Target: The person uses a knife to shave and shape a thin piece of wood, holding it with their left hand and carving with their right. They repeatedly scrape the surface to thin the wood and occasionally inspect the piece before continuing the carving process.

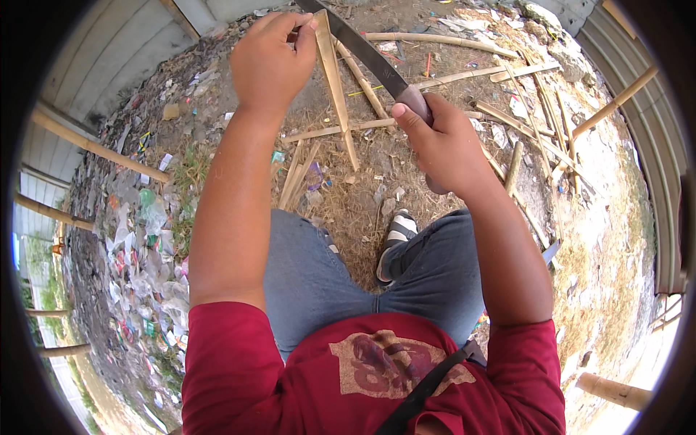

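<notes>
My left hand (274,61) is raised at the top of the view, its fingers pinching the upper end of a split bamboo strip (333,90). The strip hangs down and slants slightly right, tapering toward its lower end. In my right hand (444,148) is the handle of a machete (366,54), gripped with the thumb along it. Its dark, long blade points up and left, passing close to the top of the strip near my left fingers. Whether blade and strip touch I cannot tell. The blade's tip is cut off by the upper edge.
Bamboo poles and split pieces (442,40) lie on the ground ahead and to the right. Short strips (299,174) rest near my knees. Plastic litter (148,268) covers the left ground. Bamboo posts (101,148) stand at both sides, with a corrugated wall (634,109) at right.
</notes>
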`<state>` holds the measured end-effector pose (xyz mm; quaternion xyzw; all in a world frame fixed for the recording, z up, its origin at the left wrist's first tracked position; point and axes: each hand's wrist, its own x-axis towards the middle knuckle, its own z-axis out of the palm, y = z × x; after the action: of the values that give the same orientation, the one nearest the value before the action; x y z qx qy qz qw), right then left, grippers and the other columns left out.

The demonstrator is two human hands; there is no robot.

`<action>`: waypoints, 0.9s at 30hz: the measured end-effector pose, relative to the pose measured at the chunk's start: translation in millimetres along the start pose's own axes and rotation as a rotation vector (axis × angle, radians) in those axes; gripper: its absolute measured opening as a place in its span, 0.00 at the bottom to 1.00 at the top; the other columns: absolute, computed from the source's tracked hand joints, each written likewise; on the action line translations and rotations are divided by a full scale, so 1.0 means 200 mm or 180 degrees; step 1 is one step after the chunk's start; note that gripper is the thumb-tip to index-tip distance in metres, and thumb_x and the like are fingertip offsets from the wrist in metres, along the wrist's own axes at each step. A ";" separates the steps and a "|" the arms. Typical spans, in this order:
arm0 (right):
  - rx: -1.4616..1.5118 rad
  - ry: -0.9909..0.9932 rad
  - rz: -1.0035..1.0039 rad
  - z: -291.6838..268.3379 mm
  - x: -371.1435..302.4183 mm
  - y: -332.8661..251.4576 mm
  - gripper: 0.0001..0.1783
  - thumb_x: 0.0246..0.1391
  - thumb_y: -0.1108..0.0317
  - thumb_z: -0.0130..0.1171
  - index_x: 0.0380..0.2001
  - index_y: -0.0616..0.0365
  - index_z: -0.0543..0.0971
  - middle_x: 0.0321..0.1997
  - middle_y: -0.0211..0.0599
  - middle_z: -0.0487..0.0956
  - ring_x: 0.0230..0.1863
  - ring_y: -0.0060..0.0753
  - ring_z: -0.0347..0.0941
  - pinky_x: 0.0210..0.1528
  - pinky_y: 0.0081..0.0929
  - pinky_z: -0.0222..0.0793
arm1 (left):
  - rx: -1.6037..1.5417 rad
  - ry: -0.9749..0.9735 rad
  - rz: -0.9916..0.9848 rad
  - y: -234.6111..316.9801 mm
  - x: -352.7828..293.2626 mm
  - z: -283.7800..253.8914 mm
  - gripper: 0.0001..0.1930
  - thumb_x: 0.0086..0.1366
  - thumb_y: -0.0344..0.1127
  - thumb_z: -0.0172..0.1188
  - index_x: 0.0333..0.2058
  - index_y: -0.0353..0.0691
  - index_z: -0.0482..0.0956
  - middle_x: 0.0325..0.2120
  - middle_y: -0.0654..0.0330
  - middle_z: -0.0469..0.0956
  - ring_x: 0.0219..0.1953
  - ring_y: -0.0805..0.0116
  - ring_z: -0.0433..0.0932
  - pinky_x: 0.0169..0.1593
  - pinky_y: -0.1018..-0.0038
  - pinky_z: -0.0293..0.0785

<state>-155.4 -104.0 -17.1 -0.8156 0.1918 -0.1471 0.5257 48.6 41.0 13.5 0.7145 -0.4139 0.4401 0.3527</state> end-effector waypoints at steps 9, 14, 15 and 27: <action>-0.1454 -0.0035 -0.0349 0.07 0.02 0.05 0.23 0.62 0.53 0.57 0.37 0.69 0.76 0.33 0.61 0.81 0.39 0.64 0.80 0.43 0.51 0.74 | 0.0111 0.0012 0.0059 -0.02 0.01 -0.01 0.07 0.61 0.39 0.67 0.35 0.45 0.87 0.26 0.63 0.83 0.26 0.69 0.82 0.30 0.74 0.75; -0.1499 0.0086 -0.0384 0.10 -0.03 0.06 0.24 0.62 0.53 0.57 0.37 0.70 0.76 0.34 0.61 0.81 0.38 0.65 0.79 0.42 0.51 0.74 | 0.0008 0.0048 0.0107 -0.03 -0.01 -0.01 0.07 0.62 0.39 0.66 0.36 0.45 0.87 0.26 0.63 0.82 0.26 0.70 0.82 0.31 0.74 0.75; -0.1485 0.0105 -0.0342 0.10 -0.04 0.05 0.24 0.62 0.52 0.57 0.37 0.70 0.76 0.34 0.62 0.81 0.38 0.65 0.79 0.42 0.51 0.74 | -0.0001 0.0048 0.0085 -0.03 -0.01 -0.01 0.07 0.62 0.39 0.66 0.36 0.45 0.87 0.26 0.63 0.82 0.26 0.70 0.82 0.31 0.74 0.75; -0.1008 0.0128 -0.0422 0.19 0.01 0.07 0.23 0.62 0.54 0.57 0.40 0.69 0.74 0.35 0.65 0.80 0.39 0.68 0.78 0.43 0.53 0.73 | 0.0090 0.0073 0.0053 -0.02 -0.01 0.00 0.08 0.61 0.40 0.67 0.35 0.45 0.88 0.25 0.62 0.83 0.27 0.69 0.83 0.33 0.73 0.75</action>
<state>-138.7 -80.6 -45.0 -0.8960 0.1689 -0.1657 0.3758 51.6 44.1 11.3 0.7109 -0.4095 0.4570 0.3436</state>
